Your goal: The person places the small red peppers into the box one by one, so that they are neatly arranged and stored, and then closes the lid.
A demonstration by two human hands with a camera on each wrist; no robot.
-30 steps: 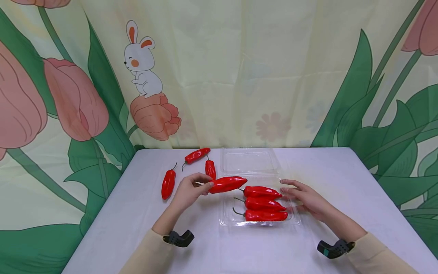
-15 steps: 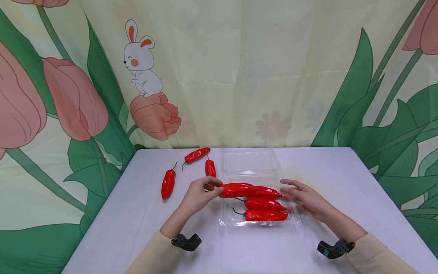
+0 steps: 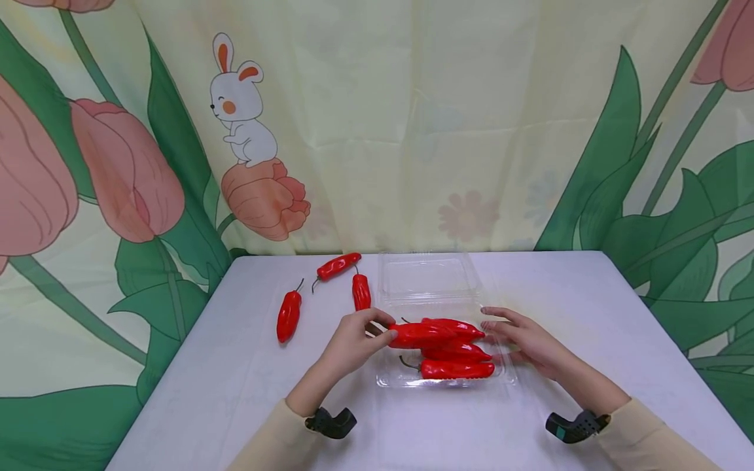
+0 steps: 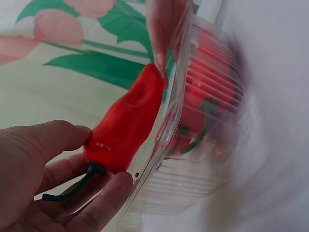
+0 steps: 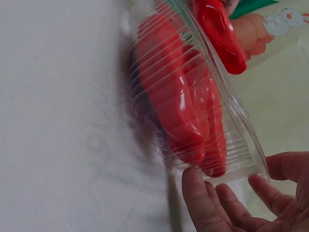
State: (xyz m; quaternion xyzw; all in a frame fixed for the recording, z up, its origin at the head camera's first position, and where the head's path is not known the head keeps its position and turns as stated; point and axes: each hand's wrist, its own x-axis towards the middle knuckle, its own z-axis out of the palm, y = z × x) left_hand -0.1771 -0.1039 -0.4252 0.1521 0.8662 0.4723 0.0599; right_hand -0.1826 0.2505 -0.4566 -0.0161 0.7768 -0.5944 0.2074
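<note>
Head view is showing the left hand (image 3: 353,343) holding a red pepper (image 3: 415,335) over the left part of a clear container (image 3: 385,378) on the white tabletop (image 3: 194,399). Its fingers (image 4: 72,136) are pinching the pepper close around the stem end. The left wrist view is showing its skin as smooth, glossy and bright red, tapering towards a blunt tip, with a shallow dimple creasing the far half; a thin dark green stem (image 4: 72,190) is curving out between the fingers. Three more peppers (image 3: 456,370) are lying crosswise inside the container, pointing right, the held one partly covering them. The right hand (image 3: 527,341) is resting at the container's right end, fingers spreading apart and touching the ribbed wall. The open lid (image 3: 429,276) is lying flat on the far side. Three loose peppers (image 3: 288,317) are lying on the left of the tabletop. Behind, a curtain (image 3: 365,131) is displaying tulips and a rabbit.
</note>
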